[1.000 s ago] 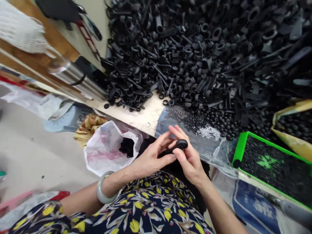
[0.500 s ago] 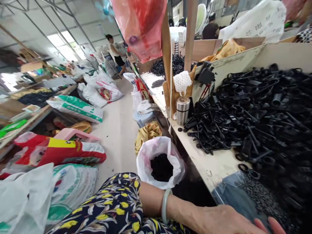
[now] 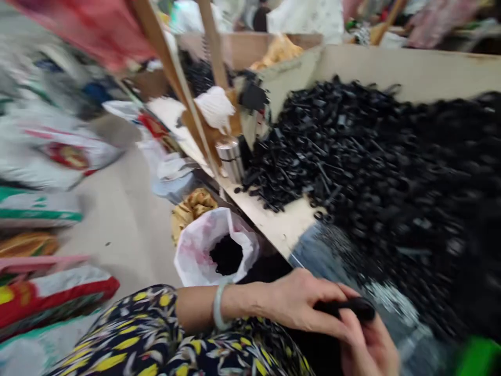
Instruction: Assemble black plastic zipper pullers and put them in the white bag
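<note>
Low in the view, my left hand [image 3: 301,303], with a pale green bangle [image 3: 219,308] on its wrist, is closed around a black plastic piece [image 3: 348,308]. My right hand [image 3: 370,347] meets it from the lower right, its fingers wrapped on the same piece near its rounded end. The piece looks like a short dark handle or tube; blur and fingers hide the rest of it. Beyond my hands a large heap of black plastic parts [image 3: 336,151] covers the table. Small grey parts [image 3: 340,240] and clear plastic bits [image 3: 391,303] lie on a bluish sheet [image 3: 313,250].
A white sack [image 3: 191,261] with black pieces inside stands on the floor beside the table edge. A steel flask [image 3: 230,159] stands by a wooden post [image 3: 160,42]. Printed sacks [image 3: 78,292] lie along the left. Something green [image 3: 479,355] is blurred at the lower right.
The view has swung right and down. My left hand, earlier at the bottom edge with fingers apart, now grips the black piece, and my right hand has come into view on it.
</note>
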{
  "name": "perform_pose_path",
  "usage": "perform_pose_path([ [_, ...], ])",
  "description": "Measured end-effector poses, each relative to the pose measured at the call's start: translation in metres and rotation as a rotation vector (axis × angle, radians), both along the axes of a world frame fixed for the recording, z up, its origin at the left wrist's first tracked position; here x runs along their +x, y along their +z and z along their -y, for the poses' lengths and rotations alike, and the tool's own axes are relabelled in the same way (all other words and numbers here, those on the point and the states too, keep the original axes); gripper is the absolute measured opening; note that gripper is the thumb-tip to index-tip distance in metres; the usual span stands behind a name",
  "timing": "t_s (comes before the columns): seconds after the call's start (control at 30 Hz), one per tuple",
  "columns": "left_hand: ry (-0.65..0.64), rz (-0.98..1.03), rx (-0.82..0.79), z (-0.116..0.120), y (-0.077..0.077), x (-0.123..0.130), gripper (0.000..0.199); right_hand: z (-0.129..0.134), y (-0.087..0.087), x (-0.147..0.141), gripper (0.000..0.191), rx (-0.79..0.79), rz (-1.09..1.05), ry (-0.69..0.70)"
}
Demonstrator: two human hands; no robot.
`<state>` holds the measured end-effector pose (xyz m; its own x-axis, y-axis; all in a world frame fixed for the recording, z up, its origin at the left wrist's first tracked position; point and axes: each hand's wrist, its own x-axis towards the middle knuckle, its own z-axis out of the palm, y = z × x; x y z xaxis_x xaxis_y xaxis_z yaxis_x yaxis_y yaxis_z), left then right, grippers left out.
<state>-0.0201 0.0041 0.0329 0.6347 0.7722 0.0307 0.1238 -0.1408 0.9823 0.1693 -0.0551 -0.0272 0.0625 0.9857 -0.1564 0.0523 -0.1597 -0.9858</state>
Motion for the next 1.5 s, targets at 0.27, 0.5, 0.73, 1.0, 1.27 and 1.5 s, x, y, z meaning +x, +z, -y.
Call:
perform_pose_path([
  [0.27,-0.004,-0.077,0.017,0.014,0.003,0.006,0.028,-0.001,0.015,-0.001,0.027,-0.011,-0.281,0.116],
  [0.5,-0.167,-0.088,-0.075,0.001,-0.004,0.004,0.027,-0.005,0.016,0.016,0.031,-0.009,-0.232,0.194],
  [0.73,0.103,-0.187,-0.257,0.016,-0.013,0.018,0.031,-0.006,0.012,-0.002,0.033,-0.012,-0.334,0.124],
  [1.0,0.097,-0.038,-0.385,0.022,-0.022,0.016,0.028,0.005,0.004,-0.006,0.035,0.049,-0.214,0.113],
  [1.27,0.167,-0.006,-0.434,0.041,-0.027,0.022,0.031,0.019,0.004,-0.008,0.031,0.079,-0.079,0.101],
  [1.5,0.239,-0.055,-0.383,0.042,-0.029,0.026,0.033,0.014,-0.005,-0.012,0.026,0.056,-0.089,0.074],
])
